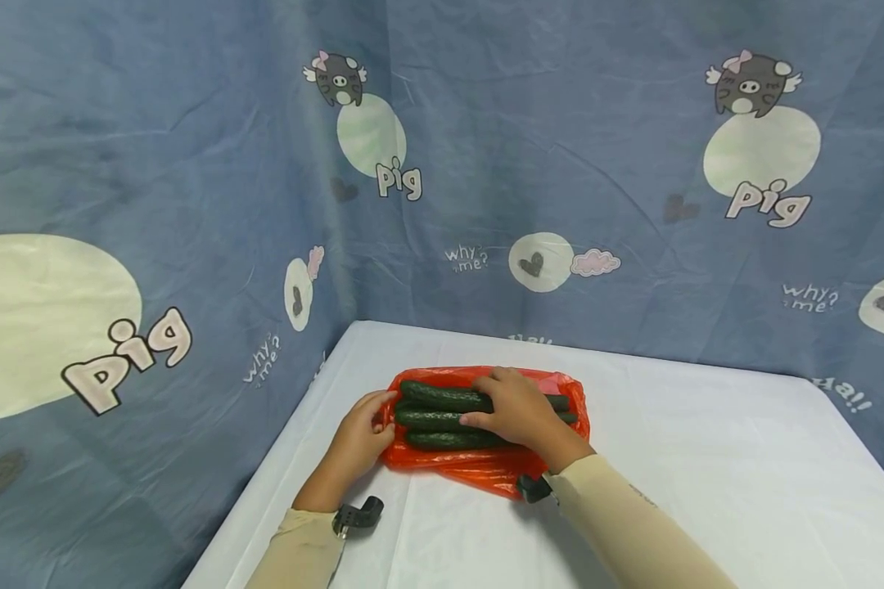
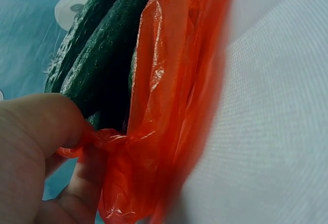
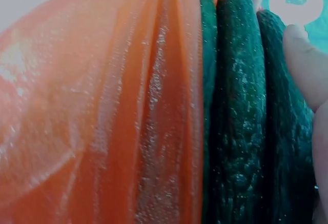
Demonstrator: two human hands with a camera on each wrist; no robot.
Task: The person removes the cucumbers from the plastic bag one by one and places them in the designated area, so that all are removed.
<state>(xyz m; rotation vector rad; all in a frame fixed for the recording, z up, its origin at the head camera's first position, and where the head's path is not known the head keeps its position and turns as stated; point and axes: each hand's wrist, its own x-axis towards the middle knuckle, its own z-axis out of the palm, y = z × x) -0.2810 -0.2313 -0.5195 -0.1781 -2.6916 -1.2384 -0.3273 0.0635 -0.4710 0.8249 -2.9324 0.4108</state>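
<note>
Three dark green cucumbers (image 1: 453, 441) lie side by side in a crumpled red plastic bag (image 1: 479, 473) on the table. At the bag's left end, my left hand (image 1: 364, 429) pinches the edge of the bag between thumb and fingers, as the left wrist view shows. My right hand (image 1: 519, 406) rests across the cucumbers from the right, fingers towards the far one and thumb extended over the middle. The right wrist view shows the thumb (image 3: 307, 65) lying along a cucumber (image 3: 238, 106); most of that hand's fingers are out of sight there.
A white cloth covers the table (image 1: 685, 458). Blue patterned fabric (image 1: 575, 180) hangs behind it and along its left side. Each wrist wears a dark camera mount, such as the one by the left sleeve (image 1: 359, 514).
</note>
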